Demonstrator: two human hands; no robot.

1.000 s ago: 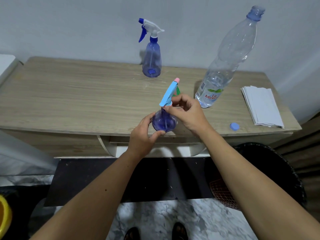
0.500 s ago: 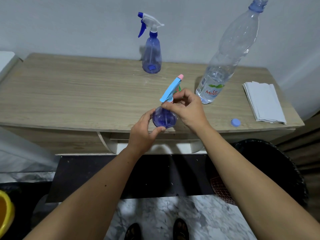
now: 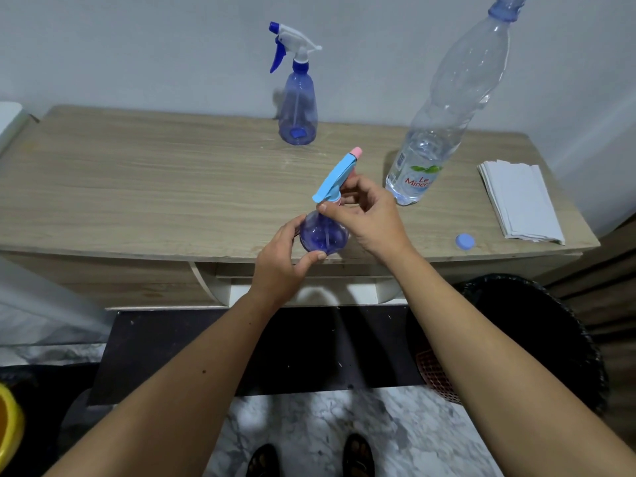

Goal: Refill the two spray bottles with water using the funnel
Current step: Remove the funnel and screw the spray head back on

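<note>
Round spray bottle (image 3: pixel 323 235), table's (image 3: pixel 137 187) near edge: left hand (image 3: pixel 280 259) grips its body. Right hand (image 3: pixel 364 215) pinches the neck under its light-blue sprayer head (image 3: pixel 335 179).

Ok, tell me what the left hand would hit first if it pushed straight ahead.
The left hand already holds the round spray bottle, so that comes first. Beyond it, probably the right hand, though depth is unclear.

Water bottle (image 3: pixel 444 108) label: red "Le Miner…", rest cut off by curve; green leaf mark above; barcode at label's left edge, digits unreadable. No other text.
</note>
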